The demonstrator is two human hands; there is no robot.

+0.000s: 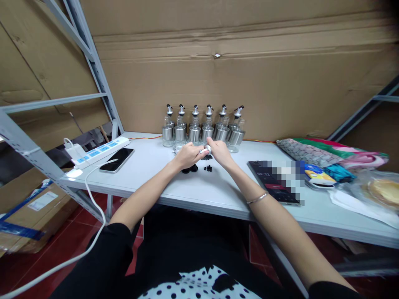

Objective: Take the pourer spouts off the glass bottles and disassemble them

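Note:
My left hand (188,156) and my right hand (220,153) meet above the middle of the table, fingers closed. Between them they grip a small silvery pour spout (205,148), mostly hidden by the fingers. Just behind stand glass bottles (195,135) with steel sleeves in two rows. The front ones have open necks, while the back ones carry silver pour spouts (209,110) with black tips. Under my hands lie round black caps (193,168) and several small black pieces (208,168). Some clear, shiny items (178,148) lie behind my left hand, partly covered.
At left are a white power strip (102,150), a phone (117,160) and a white cable (90,189) hanging over the edge. On the right lie a tablet-like device (274,182), a patterned cloth bag (314,151) and a food container (383,189). Cardboard (243,79) closes the back.

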